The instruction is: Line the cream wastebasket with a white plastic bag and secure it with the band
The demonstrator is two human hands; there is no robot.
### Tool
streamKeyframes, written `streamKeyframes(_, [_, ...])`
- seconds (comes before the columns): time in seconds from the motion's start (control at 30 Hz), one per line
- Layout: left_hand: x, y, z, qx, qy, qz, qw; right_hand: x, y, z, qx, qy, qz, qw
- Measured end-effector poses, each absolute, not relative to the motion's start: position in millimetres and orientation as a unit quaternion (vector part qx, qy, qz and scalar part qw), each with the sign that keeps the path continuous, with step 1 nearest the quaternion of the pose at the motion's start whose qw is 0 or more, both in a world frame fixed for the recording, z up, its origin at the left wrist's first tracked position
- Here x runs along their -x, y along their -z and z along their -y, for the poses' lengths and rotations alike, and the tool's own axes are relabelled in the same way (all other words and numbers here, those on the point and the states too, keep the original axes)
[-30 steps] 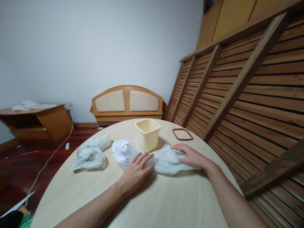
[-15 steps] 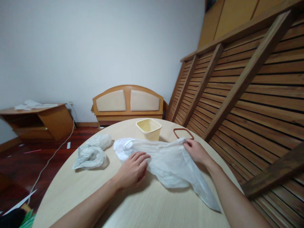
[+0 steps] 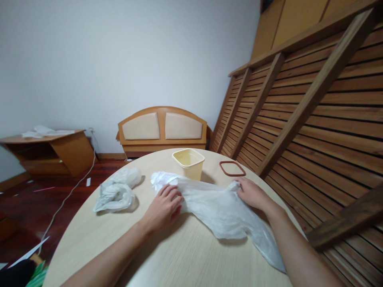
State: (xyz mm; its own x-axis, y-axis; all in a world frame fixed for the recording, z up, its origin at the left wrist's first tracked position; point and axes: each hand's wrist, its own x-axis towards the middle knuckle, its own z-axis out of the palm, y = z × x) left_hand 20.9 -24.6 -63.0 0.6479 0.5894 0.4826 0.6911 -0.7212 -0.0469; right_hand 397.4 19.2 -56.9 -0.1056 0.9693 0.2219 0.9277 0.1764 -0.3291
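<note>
A white plastic bag (image 3: pixel 215 211) lies stretched sideways over the table in front of me, its left end bunched and its lower right part trailing toward me. My left hand (image 3: pixel 164 205) is closed over the bag near the bunched end, with the fingers curled and the thumb hidden. At the bag's upper right, my right hand (image 3: pixel 253 194) pinches a gathered part of the plastic. Just behind the bag stands a pale yellow square bin (image 3: pixel 193 171). A brown rounded-square ring (image 3: pixel 232 174) lies beyond my right hand.
Another crumpled plastic bag (image 3: pixel 115 193) rests on the left of the round wooden table (image 3: pixel 80 247). Slatted wooden panels (image 3: pixel 302 131) lean along the right side. A headboard (image 3: pixel 163 125) stands behind, and a low desk (image 3: pixel 60 153) sits far left with a cable on the floor.
My left hand has slid slightly left along the bag toward its bunched end. My right hand has shifted slightly right, still holding the plastic, and the bag lies flatter, uncovering the brown ring.
</note>
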Motion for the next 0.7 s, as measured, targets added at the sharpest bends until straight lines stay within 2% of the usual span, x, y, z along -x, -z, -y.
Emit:
streamKeyframes(0.13, [-13.4, 62.5, 19.0, 0.823, 0.313, 0.457, 0.125, -366.4, 50.0, -15.3, 0.508, -0.021, 0.819, 0.265])
streamKeyframes(0.23, [-3.5, 69.4, 7.4, 0.760, 0.349, 0.542, 0.080, -344.1, 47.7, -9.2, 0.465, -0.033, 0.841, 0.277])
streamKeyframes(0.4, [7.5, 80.9, -12.3, 0.675, 0.404, 0.606, -0.120, -332.5, 53.0, -5.3, 0.461, -0.080, 0.850, 0.242])
streamKeyframes(0.6, [5.7, 77.8, -18.4, 0.548, 0.503, 0.578, -0.335, -337.4, 63.8, -11.7, 0.453, -0.136, 0.850, 0.233])
streamKeyframes(0.7, [3.9, 74.0, -15.7, 0.503, 0.516, 0.566, -0.401, -336.6, 67.6, -14.7, 0.448, -0.159, 0.851, 0.223])
